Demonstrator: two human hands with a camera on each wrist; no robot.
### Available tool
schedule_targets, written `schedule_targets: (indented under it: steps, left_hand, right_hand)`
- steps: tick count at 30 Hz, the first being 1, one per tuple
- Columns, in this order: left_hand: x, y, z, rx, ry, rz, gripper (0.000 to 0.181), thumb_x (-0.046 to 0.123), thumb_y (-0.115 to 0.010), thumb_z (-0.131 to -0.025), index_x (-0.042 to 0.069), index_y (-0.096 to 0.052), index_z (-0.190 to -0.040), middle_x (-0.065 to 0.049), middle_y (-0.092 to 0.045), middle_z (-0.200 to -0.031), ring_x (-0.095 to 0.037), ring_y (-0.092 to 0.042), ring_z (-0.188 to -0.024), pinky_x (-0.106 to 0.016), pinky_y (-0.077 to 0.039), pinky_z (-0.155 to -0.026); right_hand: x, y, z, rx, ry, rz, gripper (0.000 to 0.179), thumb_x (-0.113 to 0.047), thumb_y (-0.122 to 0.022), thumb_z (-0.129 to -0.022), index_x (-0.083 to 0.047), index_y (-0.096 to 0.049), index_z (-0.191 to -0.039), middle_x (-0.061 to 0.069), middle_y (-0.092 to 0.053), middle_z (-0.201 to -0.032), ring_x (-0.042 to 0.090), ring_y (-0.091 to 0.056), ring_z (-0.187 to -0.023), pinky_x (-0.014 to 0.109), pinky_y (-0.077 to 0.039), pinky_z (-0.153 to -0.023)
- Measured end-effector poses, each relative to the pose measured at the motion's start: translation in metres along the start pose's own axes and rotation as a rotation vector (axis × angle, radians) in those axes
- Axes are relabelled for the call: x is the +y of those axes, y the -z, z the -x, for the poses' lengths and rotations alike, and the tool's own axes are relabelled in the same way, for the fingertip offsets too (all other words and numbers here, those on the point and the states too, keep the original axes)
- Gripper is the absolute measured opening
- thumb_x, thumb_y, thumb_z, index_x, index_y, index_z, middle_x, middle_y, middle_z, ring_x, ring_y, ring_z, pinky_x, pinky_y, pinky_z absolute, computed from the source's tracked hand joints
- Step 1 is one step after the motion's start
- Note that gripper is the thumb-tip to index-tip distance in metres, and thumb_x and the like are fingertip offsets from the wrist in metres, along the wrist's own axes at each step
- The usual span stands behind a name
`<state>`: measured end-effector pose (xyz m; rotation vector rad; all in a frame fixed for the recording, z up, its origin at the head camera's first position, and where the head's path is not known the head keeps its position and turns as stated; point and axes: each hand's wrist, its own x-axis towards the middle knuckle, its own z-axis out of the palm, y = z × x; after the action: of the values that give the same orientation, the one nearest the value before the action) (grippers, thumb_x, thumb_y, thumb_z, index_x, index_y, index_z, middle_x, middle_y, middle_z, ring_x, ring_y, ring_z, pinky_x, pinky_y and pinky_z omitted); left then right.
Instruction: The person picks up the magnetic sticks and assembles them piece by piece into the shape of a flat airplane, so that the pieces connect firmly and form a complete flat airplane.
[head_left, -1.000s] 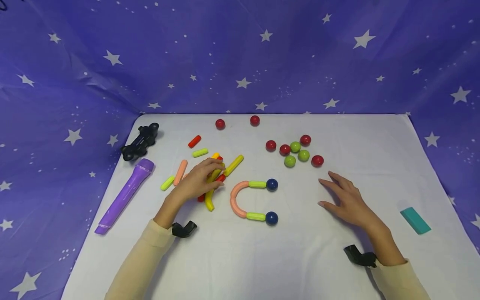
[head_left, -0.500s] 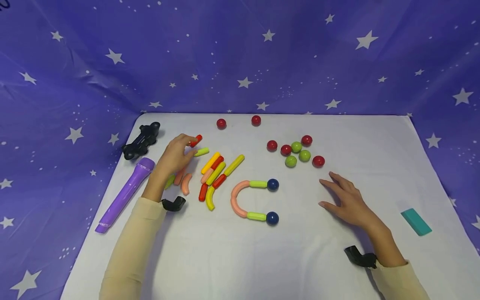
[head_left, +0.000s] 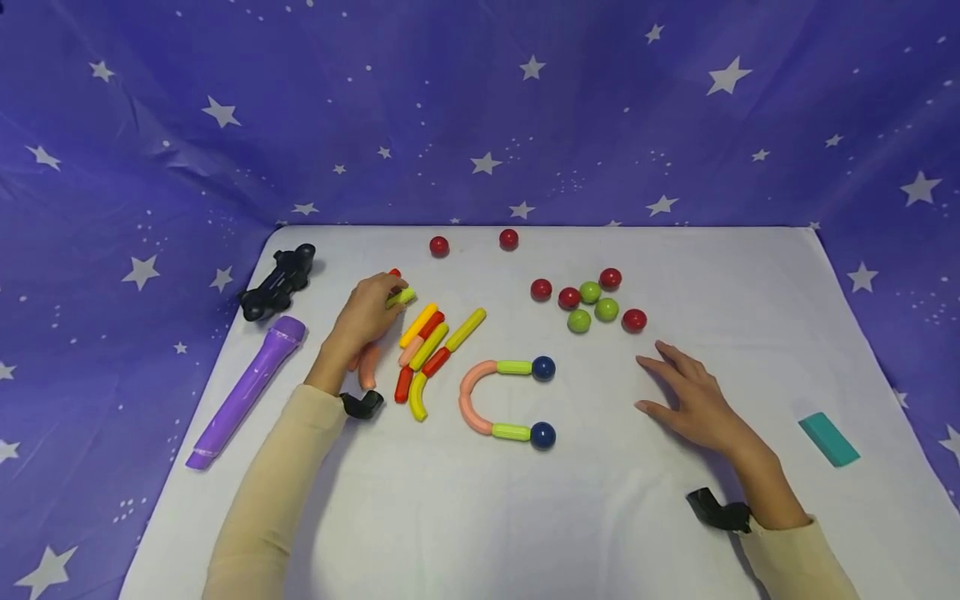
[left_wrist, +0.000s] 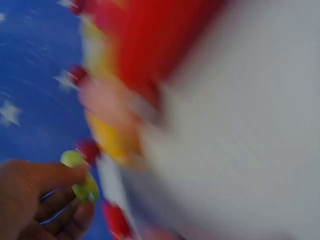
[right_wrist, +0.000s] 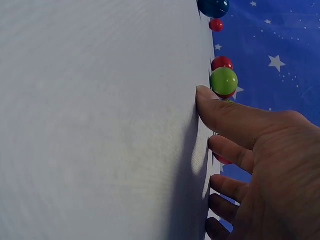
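The left hand point(head_left: 367, 310) pinches a green stick point(head_left: 405, 296), thumb and fingers closed on it, beyond and left of the pink horseshoe point(head_left: 468, 396)! Coloured sticks point(head_left: 437, 362) lie just left of the horseshoe; well right of it, the right hand point(head_left: 688, 398), fingers loosely spread, holds nothing.

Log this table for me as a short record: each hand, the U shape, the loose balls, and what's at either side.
Left hand: pinches a lime-green stick
Right hand: holds nothing
U shape: pink curve, two lime arms, navy balls at the tips
Loose balls: six red balls, three green balls
Left side: black object, purple tube
Right side: teal block
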<state>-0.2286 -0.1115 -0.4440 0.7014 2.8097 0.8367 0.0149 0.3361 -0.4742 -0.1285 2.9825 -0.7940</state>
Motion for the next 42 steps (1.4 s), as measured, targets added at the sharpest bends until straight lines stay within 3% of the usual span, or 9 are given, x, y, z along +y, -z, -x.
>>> schedule_targets:
  steps: [2, 4, 7, 11, 15, 20, 24, 31, 42]
  left_hand:
    - [0.018, 0.0, 0.001, 0.046, 0.019, 0.15, 0.034, 0.005, -0.07, -0.088, 0.001, -0.063, -0.121, -0.018, -0.066, -0.112, -0.031, -0.065, -0.1, -0.044, -0.053, -0.089]
    - [0.041, -0.004, 0.001, 0.036, 0.053, 0.348, 0.038, 0.01, -0.071, -0.088, 0.004, -0.062, -0.125, -0.016, -0.066, -0.113, -0.029, -0.067, -0.1, -0.043, -0.055, -0.088]
    - [0.076, -0.021, -0.002, -0.08, 0.15, 0.617, 0.043, 0.016, -0.074, -0.087, 0.009, -0.06, -0.128, -0.012, -0.065, -0.113, -0.027, -0.069, -0.098, -0.045, -0.055, -0.088]
    - [0.106, -0.055, -0.008, -0.266, 0.283, 0.778, 0.049, 0.019, -0.076, -0.086, 0.009, -0.057, -0.13, -0.01, -0.065, -0.106, -0.026, -0.071, -0.089, -0.042, -0.055, -0.088]
    - [0.122, -0.083, -0.014, -0.318, 0.312, 0.75, 0.048, 0.02, -0.076, -0.086, 0.006, -0.058, -0.128, -0.007, -0.066, -0.096, -0.022, -0.068, -0.081, -0.03, -0.056, -0.078]
    - [0.136, -0.099, -0.015, -0.342, 0.275, 0.604, 0.045, 0.028, -0.078, -0.084, 0.007, -0.063, -0.12, -0.003, -0.068, -0.088, -0.017, -0.062, -0.078, -0.022, -0.048, -0.066]
    - [0.145, -0.101, -0.014, -0.393, 0.262, 0.513, 0.045, 0.031, -0.078, -0.083, 0.008, -0.064, -0.118, -0.002, -0.067, -0.087, -0.015, -0.061, -0.075, -0.02, -0.047, -0.063]
    - [0.149, -0.1, -0.014, -0.421, 0.245, 0.512, 0.04, 0.03, -0.078, -0.083, 0.007, -0.066, -0.114, -0.003, -0.069, -0.085, -0.014, -0.062, -0.073, -0.02, -0.046, -0.062]
    - [0.144, -0.102, -0.003, -0.426, 0.134, 0.504, 0.058, 0.029, -0.075, -0.087, 0.005, -0.053, -0.134, -0.004, -0.071, -0.1, -0.014, -0.065, -0.086, -0.022, -0.049, -0.074]
  right_hand:
    - [0.0, 0.0, -0.001, 0.001, 0.006, 0.005, 0.068, -0.029, -0.078, -0.082, -0.012, -0.049, -0.141, 0.025, -0.029, -0.154, 0.052, -0.026, -0.137, 0.072, -0.022, -0.099]
    - [0.001, 0.001, -0.001, 0.004, 0.01, 0.007, 0.068, -0.029, -0.079, -0.082, -0.012, -0.049, -0.14, 0.025, -0.029, -0.153, 0.052, -0.027, -0.135, 0.072, -0.022, -0.099]
    - [0.001, 0.002, -0.001, 0.013, 0.013, 0.006, 0.068, -0.028, -0.079, -0.081, -0.012, -0.05, -0.14, 0.025, -0.03, -0.153, 0.053, -0.029, -0.134, 0.071, -0.023, -0.097]
    - [0.002, 0.0, -0.001, 0.013, 0.016, 0.004, 0.068, -0.028, -0.08, -0.081, -0.012, -0.05, -0.139, 0.026, -0.031, -0.152, 0.053, -0.03, -0.133, 0.071, -0.024, -0.097]
    - [0.002, -0.003, -0.001, 0.007, 0.018, 0.003, 0.068, -0.03, -0.079, -0.081, -0.012, -0.05, -0.14, 0.025, -0.031, -0.153, 0.052, -0.029, -0.134, 0.071, -0.024, -0.097]
    - [0.002, -0.002, -0.001, 0.012, 0.02, 0.007, 0.068, -0.03, -0.079, -0.081, -0.013, -0.05, -0.14, 0.025, -0.031, -0.153, 0.052, -0.03, -0.134, 0.071, -0.025, -0.097]
    - [0.002, -0.001, 0.0, 0.018, 0.02, 0.005, 0.068, -0.03, -0.079, -0.081, -0.012, -0.05, -0.14, 0.025, -0.03, -0.153, 0.052, -0.03, -0.134, 0.07, -0.024, -0.097]
    - [0.002, -0.001, -0.001, 0.022, 0.022, 0.021, 0.067, -0.031, -0.079, -0.081, -0.012, -0.051, -0.139, 0.025, -0.032, -0.152, 0.051, -0.031, -0.134, 0.069, -0.025, -0.098]
    - [-0.03, 0.0, -0.031, 0.142, 0.11, -0.051, 0.04, -0.015, -0.074, -0.087, -0.006, -0.062, -0.124, 0.012, -0.061, -0.121, 0.034, -0.056, -0.114, 0.055, -0.044, -0.096]
